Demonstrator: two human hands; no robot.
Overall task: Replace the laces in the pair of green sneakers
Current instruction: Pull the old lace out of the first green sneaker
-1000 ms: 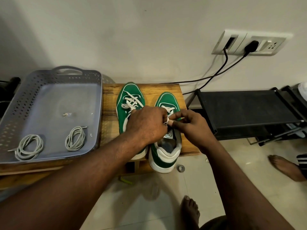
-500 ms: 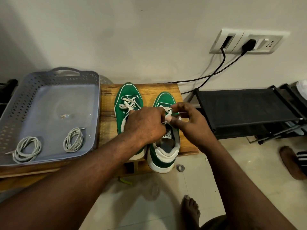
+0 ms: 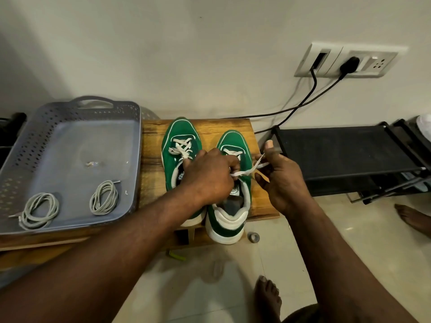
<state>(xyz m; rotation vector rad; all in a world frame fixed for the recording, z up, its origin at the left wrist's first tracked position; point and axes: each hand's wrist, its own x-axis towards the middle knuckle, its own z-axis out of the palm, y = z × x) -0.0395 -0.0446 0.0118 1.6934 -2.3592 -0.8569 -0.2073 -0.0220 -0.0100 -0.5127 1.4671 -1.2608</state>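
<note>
Tray: a grey plastic tray (image 3: 70, 141) with perforated walls and a handle at its far end sits at the left on the wooden bench (image 3: 151, 164).
Spare laces: the first grey lace coil (image 3: 39, 212) lies in the tray's near-left corner. The second grey lace coil (image 3: 104, 197) lies to its right, apart from it and near the tray's right wall.
Left sneaker: the left sneaker (image 3: 180, 129) stands on the bench just right of the tray, toe toward the wall. White lacing shows across its front, and the left forearm covers its heel.
Left hand: the left hand (image 3: 207, 176) reaches across the left sneaker to the throat of the right one. Its fingers are curled, gripping the white lace (image 3: 245, 172) where the lace leaves the shoe.
Right sneaker: the right sneaker (image 3: 233, 138) stands beside its pair, and its heel hangs over the bench's near edge.
Lace: the white lace runs taut from the left hand's fingers up and rightward to the right hand.
Right hand: the right hand (image 3: 282, 183) is just right of the shoe. It pinches the lace between its fingers, with the thumb raised.
Floor: a small tape roll (image 3: 253, 237) lies below the heel.
Rack: a black rack (image 3: 345, 148) stands right of the bench.
Wall: a socket panel (image 3: 349, 60) holds two black cables.
</note>
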